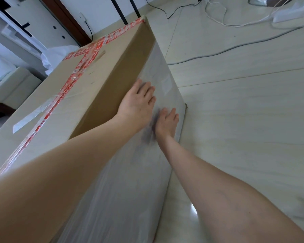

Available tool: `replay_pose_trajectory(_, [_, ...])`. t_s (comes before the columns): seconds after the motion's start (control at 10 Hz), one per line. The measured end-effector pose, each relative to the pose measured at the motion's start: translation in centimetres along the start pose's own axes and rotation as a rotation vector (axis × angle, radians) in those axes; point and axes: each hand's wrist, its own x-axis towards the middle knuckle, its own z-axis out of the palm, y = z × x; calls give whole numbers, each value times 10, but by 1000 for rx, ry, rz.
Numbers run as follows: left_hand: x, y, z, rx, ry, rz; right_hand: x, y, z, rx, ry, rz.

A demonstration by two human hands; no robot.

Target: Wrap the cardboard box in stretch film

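From the head camera we look down at one big cardboard box. It stands on the floor. Its long side runs away from us, from the bottom of the picture up to the far corner. One line of red tape goes along the top, and one more crosses it.

The side of the box that faces us has stretch film on it. The film looks cloudy and white. It covers the low part of this side, down to the floor. Higher up, next to the top edge, a strip of brown cardboard is bare. The top of the box looks bare too.

We count two hands, and both lie flat on this side. The left hand has its fingers straight and spread. It presses right where the film ends and the bare strip starts. The right hand is just beside it, a bit lower. Its fingers are straight too, flat on the film. Neither hand holds anything.

The bare cardboard lies up and to the left of both hands. The left hand is nearer to it. We think the film has to go that way next, up over the top edge.

We cannot see a roll of film. A few cords lie on the floor, well apart from the box.
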Motion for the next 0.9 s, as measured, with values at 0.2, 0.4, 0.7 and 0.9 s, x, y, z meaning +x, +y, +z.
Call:
replay_pose_trajectory(0.2, [3, 8, 2, -16, 30, 44, -6, 8, 0, 24, -37, -16])
replay_pose_trajectory(0.4, [4, -5, -6, -239, 159, 34, -3, 8, -3, 12, 84, 53])
replay_pose_trajectory(0.7, [-20, -30, -14, -481, 453, -87, -28, -5, -25, -106, 64, -71])
replay_pose_trajectory(0.9, [-48, -51, -18, -646, 513, -238, -45, -49, -49, -445, -123, -301])
